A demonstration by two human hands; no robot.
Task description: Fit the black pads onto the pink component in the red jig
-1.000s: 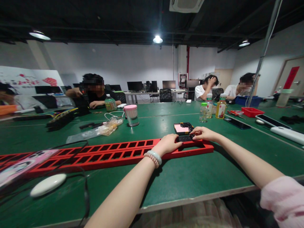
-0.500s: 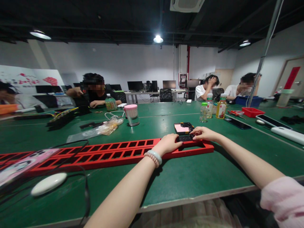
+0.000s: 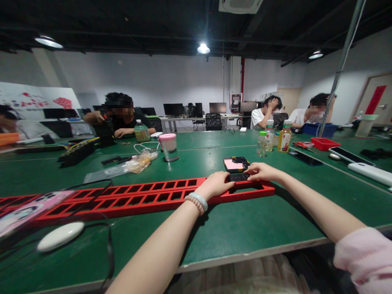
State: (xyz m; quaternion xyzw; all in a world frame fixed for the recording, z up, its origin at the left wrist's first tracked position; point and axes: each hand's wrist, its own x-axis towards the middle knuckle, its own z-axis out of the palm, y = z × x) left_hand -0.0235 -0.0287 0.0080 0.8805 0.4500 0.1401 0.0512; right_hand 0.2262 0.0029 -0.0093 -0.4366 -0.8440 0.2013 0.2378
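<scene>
A long red frame (image 3: 171, 205) with two rows of square openings lies across the table. At its right end a small black rectangular piece with round marks on top (image 3: 238, 177) rests at the frame's far edge. My left hand (image 3: 216, 183) is closed on the left end of this black piece, its palm over the frame. The fingers of my right hand (image 3: 260, 171) pinch the piece's right end. Just behind sits a small open box (image 3: 234, 164) with a pink inside and black parts in it.
A pink-lidded glass (image 3: 169, 149), a plastic bag (image 3: 131, 165) and several bottles (image 3: 284, 139) stand or lie beyond the frame. A cable (image 3: 110, 245), a white oval object (image 3: 61, 236) and a pink printed item (image 3: 30, 210) are at left. Other people sit across the table.
The view has shifted very slightly. Both hands stay at the black piece in nearly the same pose.
</scene>
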